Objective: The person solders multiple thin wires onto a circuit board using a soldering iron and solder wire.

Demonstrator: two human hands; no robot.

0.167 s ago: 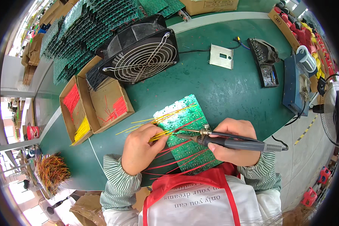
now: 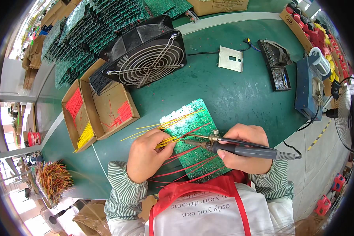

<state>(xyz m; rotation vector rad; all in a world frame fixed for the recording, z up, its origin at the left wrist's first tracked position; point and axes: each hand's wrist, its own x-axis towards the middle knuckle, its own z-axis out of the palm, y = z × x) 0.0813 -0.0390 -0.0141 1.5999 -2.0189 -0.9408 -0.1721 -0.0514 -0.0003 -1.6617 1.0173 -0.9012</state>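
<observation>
A green circuit board panel (image 2: 202,157) lies on the table right in front of me, with red wires (image 2: 173,170) and yellow wires attached across it. My left hand (image 2: 147,154) is closed, pinching several yellow wires (image 2: 166,142) over the board's left edge. In my right hand (image 2: 246,146) is a grey soldering iron (image 2: 244,150) with a thin metal solder-feed tube clamped along it. Its tip points left and meets the board close to the ends of the held wires. Whether the tip touches a wire is too small to tell.
Cardboard trays (image 2: 135,110) of red, yellow and black wires stand at left, behind them a black fan (image 2: 149,59) and stacked circuit boards (image 2: 94,31). At right are a blue soldering station (image 2: 307,92), a solder spool (image 2: 319,61) and a black holder (image 2: 277,59). A metal plate (image 2: 231,59) lies farther back.
</observation>
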